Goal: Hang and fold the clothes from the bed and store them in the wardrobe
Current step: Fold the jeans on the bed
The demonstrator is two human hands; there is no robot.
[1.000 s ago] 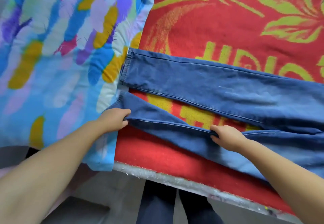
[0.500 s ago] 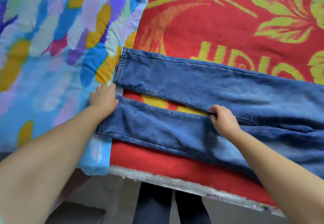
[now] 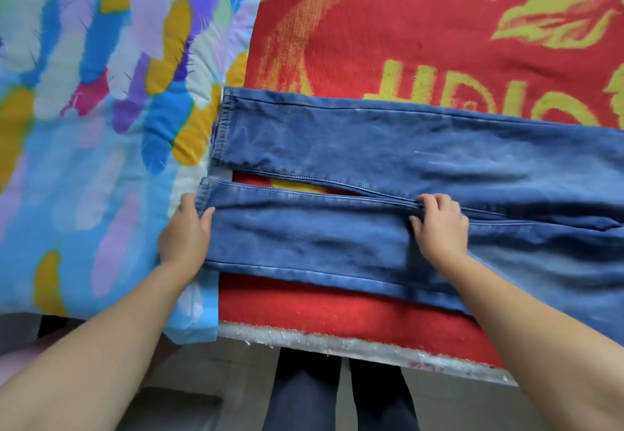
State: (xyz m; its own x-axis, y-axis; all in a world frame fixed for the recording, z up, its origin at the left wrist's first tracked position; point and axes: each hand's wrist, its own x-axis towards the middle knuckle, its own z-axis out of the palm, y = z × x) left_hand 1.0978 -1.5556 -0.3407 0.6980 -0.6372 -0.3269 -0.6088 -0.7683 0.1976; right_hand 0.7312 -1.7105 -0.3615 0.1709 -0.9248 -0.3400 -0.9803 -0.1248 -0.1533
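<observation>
While only the head view is on hand, it shows a good deal: a pair of blue jeans [image 3: 388, 160] lies flat across the bed, legs running off to the right, hems toward the left. The left hand [image 3: 185, 232] pinches the hem of the near leg, thumb on top of the denim and fingers tucked behind the edge — a closed grip on the cloth. The right hand [image 3: 439, 224] has its fingers curled over the inner seam of that same leg further along, gripping it too. A narrow wedge of bedcover shows between the two legs, so they are not yet stacked one on the other; by my reading the fold is barely begun. Laying leg upon leg, doubling the length and carrying the jeans to the wardrobe all seem left to do, and no wardrobe or hanger is in sight. Beneath the jeans is a red blanket [image 3: 422, 42] with yellow-green leaf patterns and lettering, and to the left, touching the hems, a quilt [image 3: 101, 109] in blue, purple, yellow and pink strokes. At the bottom runs the pale bed edge [image 3: 337, 346], then grey floor — and the person's dark-trousered legs [image 3: 304, 397].
</observation>
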